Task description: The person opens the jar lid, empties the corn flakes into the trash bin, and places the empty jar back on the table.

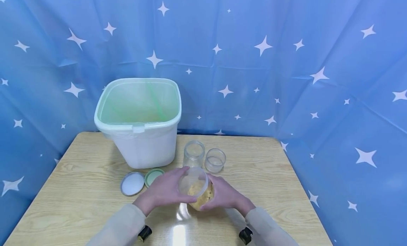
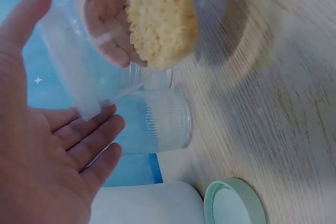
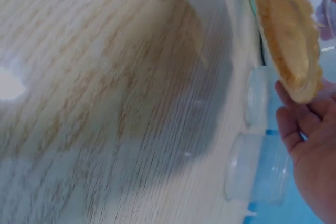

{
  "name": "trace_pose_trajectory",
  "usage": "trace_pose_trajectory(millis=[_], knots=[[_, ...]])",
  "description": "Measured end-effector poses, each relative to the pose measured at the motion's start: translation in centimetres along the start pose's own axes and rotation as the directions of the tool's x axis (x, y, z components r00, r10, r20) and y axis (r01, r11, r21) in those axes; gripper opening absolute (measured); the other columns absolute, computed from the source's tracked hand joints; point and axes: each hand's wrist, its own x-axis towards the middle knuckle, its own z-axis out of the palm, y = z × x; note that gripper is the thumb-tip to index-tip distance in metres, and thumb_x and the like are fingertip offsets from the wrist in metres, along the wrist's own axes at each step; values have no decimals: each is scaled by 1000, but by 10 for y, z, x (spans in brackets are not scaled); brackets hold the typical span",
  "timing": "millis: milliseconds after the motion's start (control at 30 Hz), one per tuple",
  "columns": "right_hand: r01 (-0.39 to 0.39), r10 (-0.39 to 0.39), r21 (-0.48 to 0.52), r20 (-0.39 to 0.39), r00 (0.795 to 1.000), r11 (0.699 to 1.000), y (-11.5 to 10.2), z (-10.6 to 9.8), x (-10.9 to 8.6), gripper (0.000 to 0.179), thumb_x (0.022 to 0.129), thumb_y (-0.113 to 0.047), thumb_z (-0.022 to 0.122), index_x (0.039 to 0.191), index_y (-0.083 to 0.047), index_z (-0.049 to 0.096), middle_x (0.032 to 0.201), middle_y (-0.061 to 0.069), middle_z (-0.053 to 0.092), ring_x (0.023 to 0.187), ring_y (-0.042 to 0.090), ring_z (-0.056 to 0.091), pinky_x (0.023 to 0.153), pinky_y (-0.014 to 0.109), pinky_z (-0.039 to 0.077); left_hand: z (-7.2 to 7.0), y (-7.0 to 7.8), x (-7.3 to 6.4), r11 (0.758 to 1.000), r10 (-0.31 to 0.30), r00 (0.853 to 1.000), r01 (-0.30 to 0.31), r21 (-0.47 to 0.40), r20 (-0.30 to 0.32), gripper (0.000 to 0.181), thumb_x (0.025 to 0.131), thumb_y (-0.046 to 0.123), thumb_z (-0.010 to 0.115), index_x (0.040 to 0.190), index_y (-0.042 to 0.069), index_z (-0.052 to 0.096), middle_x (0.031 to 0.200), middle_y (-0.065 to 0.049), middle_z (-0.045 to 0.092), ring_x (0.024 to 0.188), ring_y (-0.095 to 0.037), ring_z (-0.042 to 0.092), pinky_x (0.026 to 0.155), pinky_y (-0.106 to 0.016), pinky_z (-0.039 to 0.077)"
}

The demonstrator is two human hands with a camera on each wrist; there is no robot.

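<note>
Both my hands are at a clear jar of small yellow pieces (image 1: 203, 198), tilted above the tabletop. My left hand (image 1: 170, 187) grips the jar's translucent round lid (image 1: 192, 182) at the top, thumb on one side and fingers on the other. Lower on the jar, my right hand (image 1: 224, 193) holds the body from the right. In the left wrist view, the yellow pieces (image 2: 163, 22) lie in the bottom of the jar, with right-hand fingers (image 2: 110, 38) seen through its wall. The right wrist view shows the pieces (image 3: 291, 35) through the jar.
Behind the hands stand a taller clear jar (image 1: 194, 152) and a shorter one (image 1: 215, 160). A white lid (image 1: 132, 184) and a green lid (image 1: 154, 176) lie on the left. Back left is a white bin (image 1: 149, 147) with a green liner. A starry blue curtain (image 1: 241, 73) hangs behind the table.
</note>
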Motion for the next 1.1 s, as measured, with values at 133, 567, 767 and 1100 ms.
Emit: trace_pose_trajectory(millis=[133, 567, 767, 1100], knots=[[-3, 3, -10, -14, 1000, 1000, 0, -1, 1, 98, 57, -45, 91, 140, -18, 46, 127, -6, 61, 111, 9, 59, 98, 30, 49, 3, 2, 1, 998, 10, 997, -6, 63, -71, 108, 65, 83, 63, 145, 14, 44, 134, -2, 61, 123, -25, 58, 102, -46, 49], [19, -20, -45, -21, 1000, 999, 1, 3, 3, 96, 59, -46, 89, 141, -26, 44, 128, -6, 62, 115, 11, 59, 101, 33, 49, 12, 7, -1, 991, -62, 988, 78, 108, -144, 109, 64, 85, 61, 142, 10, 48, 135, -10, 60, 121, -30, 59, 101, -48, 49], [0, -5, -92, -61, 998, 996, 0, 5, 5, 93, 59, -50, 88, 138, -22, 48, 122, -7, 63, 106, 9, 60, 91, 29, 52, 16, 10, 0, 987, -115, 977, 133, 91, -180, 106, 65, 85, 59, 137, 8, 52, 129, -8, 63, 115, -27, 61, 94, -43, 52], [-61, 40, -187, -112, 993, 980, 1, 5, 5, 101, 55, -59, 87, 141, -25, 46, 120, -9, 64, 100, 4, 58, 84, 27, 52, 9, 10, 1, 981, -191, 981, 189, -46, -39, 106, 64, 88, 58, 131, 6, 55, 119, -8, 65, 105, -21, 62, 86, -42, 54]])
